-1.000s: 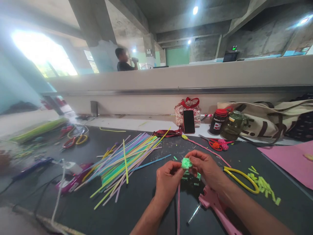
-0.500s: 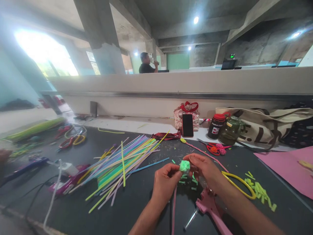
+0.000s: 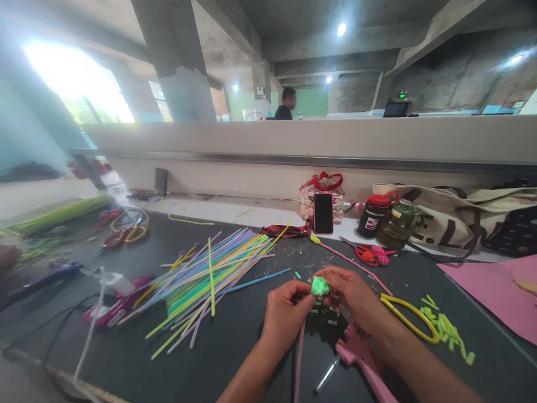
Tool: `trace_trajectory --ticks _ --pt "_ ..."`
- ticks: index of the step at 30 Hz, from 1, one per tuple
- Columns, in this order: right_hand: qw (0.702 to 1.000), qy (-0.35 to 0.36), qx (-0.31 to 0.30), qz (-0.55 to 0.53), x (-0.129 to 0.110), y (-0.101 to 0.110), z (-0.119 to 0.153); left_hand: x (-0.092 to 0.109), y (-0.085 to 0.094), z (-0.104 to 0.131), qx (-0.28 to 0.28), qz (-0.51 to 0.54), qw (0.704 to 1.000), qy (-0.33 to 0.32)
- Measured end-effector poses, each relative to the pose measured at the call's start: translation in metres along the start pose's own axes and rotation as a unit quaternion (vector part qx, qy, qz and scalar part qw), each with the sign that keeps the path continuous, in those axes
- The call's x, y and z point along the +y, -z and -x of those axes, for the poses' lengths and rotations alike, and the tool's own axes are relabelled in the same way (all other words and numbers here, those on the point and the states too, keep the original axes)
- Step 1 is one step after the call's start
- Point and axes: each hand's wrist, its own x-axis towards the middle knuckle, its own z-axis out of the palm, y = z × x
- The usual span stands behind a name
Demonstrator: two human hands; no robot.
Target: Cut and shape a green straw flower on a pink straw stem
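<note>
Between my two hands is a small bright green tuft (image 3: 319,286), made of short fuzzy-looking pieces. My left hand (image 3: 285,313) pinches its left side with thumb and forefinger. The fingers of my right hand (image 3: 346,288) close on its right side, and some of them are hidden. A pink pipe cleaner (image 3: 299,364) runs down from under my left hand; whether it joins the tuft is hidden. Below the hands lie short cut green pieces (image 3: 332,322). Under my right forearm rests a pink glue gun (image 3: 356,352) with a clear glue stick at its left.
Many coloured pipe cleaners (image 3: 222,274) lie in a heap at left. A pink stem with a yellow tip (image 3: 352,261), red-handled scissors (image 3: 367,256), a yellow ring-shaped handle (image 3: 413,316) and yellow-green cut pieces (image 3: 448,330) are at right. Behind stand a phone (image 3: 323,214) and a bottle (image 3: 371,217).
The green tuft has turned slightly and shifted a little to the right between my fingers. Beyond the partition, the background person has moved right and lowered a raised hand.
</note>
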Motion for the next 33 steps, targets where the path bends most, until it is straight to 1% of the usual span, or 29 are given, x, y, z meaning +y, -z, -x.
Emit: trace_trajectory --ticks 4,7,10,12,14,17,20,23,25,30,33 --pt "1.0 0.002 0.004 0.02 0.0 0.001 0.0 -0.003 -0.001 -0.002 0.004 0.027 1.0 0.014" --pt "0.999 0.008 0.025 0.033 -0.003 0.005 -0.001 -0.004 -0.001 -0.005 -0.005 0.102 0.993 0.052" --pt "0.997 0.022 0.059 0.043 -0.006 0.01 -0.001 -0.006 0.001 -0.008 -0.007 0.209 0.972 0.11" --pt "0.996 0.023 0.066 0.054 -0.007 0.012 -0.001 -0.008 0.002 -0.01 -0.016 0.273 0.952 0.136" --pt "0.996 0.014 0.05 0.067 -0.009 0.012 0.0 -0.01 0.003 -0.011 -0.045 0.318 0.935 0.149" --pt "0.996 -0.002 0.001 0.089 -0.013 0.01 0.004 -0.011 0.004 -0.011 -0.119 0.353 0.912 0.169" --pt "0.993 -0.009 -0.056 0.103 -0.018 0.008 0.008 -0.01 0.004 -0.009 -0.193 0.354 0.896 0.186" --pt "0.991 -0.007 -0.099 0.095 -0.019 0.01 0.009 -0.009 0.003 -0.008 -0.235 0.332 0.894 0.188" --pt "0.99 -0.012 -0.106 0.093 -0.016 0.012 0.008 -0.01 0.003 -0.008 -0.235 0.315 0.899 0.192" --pt "0.989 -0.028 -0.081 0.117 -0.009 0.015 0.004 -0.013 -0.001 -0.01 -0.181 0.282 0.92 0.204" --pt "0.991 -0.041 -0.068 0.109 -0.009 0.012 0.003 -0.015 -0.003 -0.01 -0.164 0.271 0.927 0.201"
